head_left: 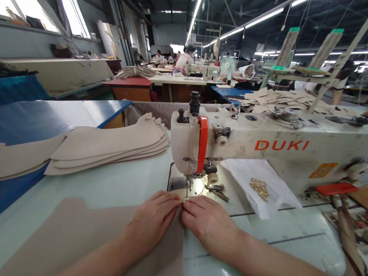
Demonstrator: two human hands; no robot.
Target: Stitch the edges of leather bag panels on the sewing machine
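Via feed I see small gold metal pieces on thin white sheeting; left hand, right hand pinching smooth beige flat panel.

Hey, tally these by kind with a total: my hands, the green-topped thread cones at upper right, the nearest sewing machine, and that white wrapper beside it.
Hands: 2 (left hand, right hand)
Green-topped thread cones: 2
DUKI sewing machine: 1
White wrapper: 1
Total: 6

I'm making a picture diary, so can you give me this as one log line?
left hand: on beige piece; right hand: at piece's edge, beside left; sewing machine: just beyond both hands; stacked pieces: left of machine
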